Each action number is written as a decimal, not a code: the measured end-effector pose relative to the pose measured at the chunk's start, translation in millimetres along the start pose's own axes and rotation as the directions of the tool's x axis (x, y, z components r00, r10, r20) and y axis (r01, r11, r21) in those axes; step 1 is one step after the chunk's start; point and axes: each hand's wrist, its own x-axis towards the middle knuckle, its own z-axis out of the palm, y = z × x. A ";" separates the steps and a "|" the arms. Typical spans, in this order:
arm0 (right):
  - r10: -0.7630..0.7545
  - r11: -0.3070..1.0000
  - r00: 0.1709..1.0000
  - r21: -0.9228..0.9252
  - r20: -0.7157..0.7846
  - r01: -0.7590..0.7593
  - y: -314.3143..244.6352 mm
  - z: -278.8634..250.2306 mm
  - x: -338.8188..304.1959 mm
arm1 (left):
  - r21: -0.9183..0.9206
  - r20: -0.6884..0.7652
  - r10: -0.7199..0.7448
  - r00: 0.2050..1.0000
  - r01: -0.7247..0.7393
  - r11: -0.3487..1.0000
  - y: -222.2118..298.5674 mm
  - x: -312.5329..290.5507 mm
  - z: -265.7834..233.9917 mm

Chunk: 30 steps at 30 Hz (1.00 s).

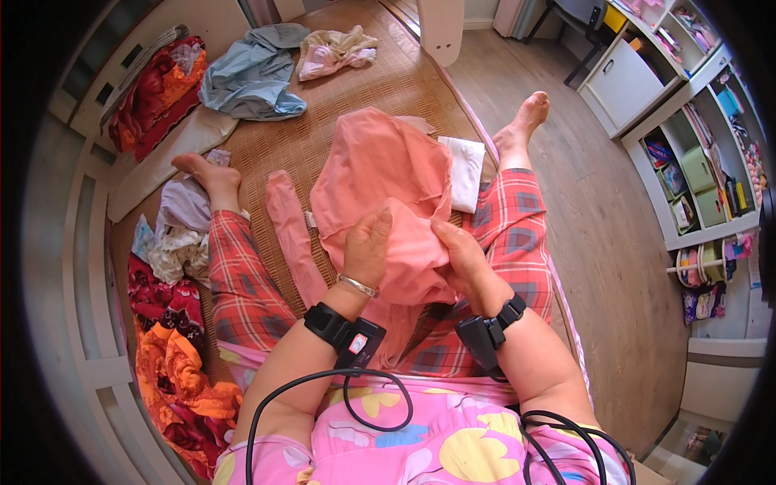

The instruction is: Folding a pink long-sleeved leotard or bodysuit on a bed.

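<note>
1. Stretching beneath and beyond our left hand (368, 246) and right hand (465, 255), a woven mat (412, 81) carries scattered clothes and cloths; with so many pieces lying loose, we judge the work far from complete.

2. Between and beyond our hands spreads a coral garment (380, 162), open and rumpled, one sleeve (287, 210) lying out to the left of the left hand. We see no neat folds in it, so most of the work on this piece appears to remain.

3. To the left of our left forearm, an orange-and-red cloth (182, 388) lies heaped, its edges unsquared.

4. Well beyond the left hand and off to its left, a light blue garment (255, 73) lies crumpled, touched by neither hand.

5. Left of the left hand, past our plaid trouser leg (242, 275), pale lavender-and-white clothes (186, 210) sit bunched, seemingly unworked.

6. Well beyond the left hand, a cream-and-pink bundle (335, 55) also lies loose.

7. Just beyond the right hand, a white cloth (464, 174) lies flat and squared, the piece nearest us that looks finished.

8. Smallest of all, our grips: the left hand is curled narrow on the coral fabric, while the right pinches its near right part, thumb uppermost; we cannot see the fingers beneath.
</note>
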 end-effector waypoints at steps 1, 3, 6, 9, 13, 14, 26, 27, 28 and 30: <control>-0.074 0.997 0.997 0.027 -0.030 0.075 0.1 -0.8 1.9 | 0.046 -0.012 -0.004 1.000 0.005 0.999 -0.8 1.1 -0.4; -0.105 0.994 0.993 -0.002 -0.056 0.105 -0.9 -3.2 2.3 | 0.092 -0.024 -0.009 1.000 0.011 0.996 -1.4 2.0 -2.4; -0.204 0.977 0.976 -0.079 -0.076 0.198 -5.9 -19.0 3.3 | 0.161 -0.092 -0.021 0.996 0.036 0.986 -1.1 5.0 -15.8; -0.318 0.943 0.946 -0.126 -0.068 0.308 -7.2 -21.4 2.6 | 0.334 -0.167 -0.089 0.982 0.141 0.932 -11.6 14.3 -44.8; -0.352 0.927 0.929 -0.175 -0.112 0.331 -9.6 -18.6 -0.6 | 0.250 -0.244 -0.070 0.967 0.132 0.959 -24.3 17.7 -48.8; -0.387 0.902 0.920 -0.234 -0.066 0.363 -13.6 -19.5 3.0 | 0.229 -0.221 -0.080 0.972 0.132 0.964 -21.5 15.5 -43.7; 0.180 0.983 0.949 -0.016 0.260 -0.182 -7.0 -21.0 6.6 | 0.031 0.085 -0.079 0.993 0.077 0.997 1.8 -0.1 -12.9; 0.185 0.982 0.947 -0.018 0.264 -0.187 -6.8 -12.0 3.9 | 0.033 0.078 -0.079 0.994 0.077 0.996 3.7 -1.6 -13.0; 0.253 0.968 0.962 -0.029 0.100 -0.251 -7.8 3.3 -3.1 | 0.033 0.106 -0.040 0.994 0.036 0.999 5.7 -2.9 -10.9; 0.260 0.963 0.965 -0.061 -0.031 -0.261 -3.1 6.3 0.3 | 0.031 0.136 0.001 0.991 -0.005 1.000 5.9 -3.0 -8.3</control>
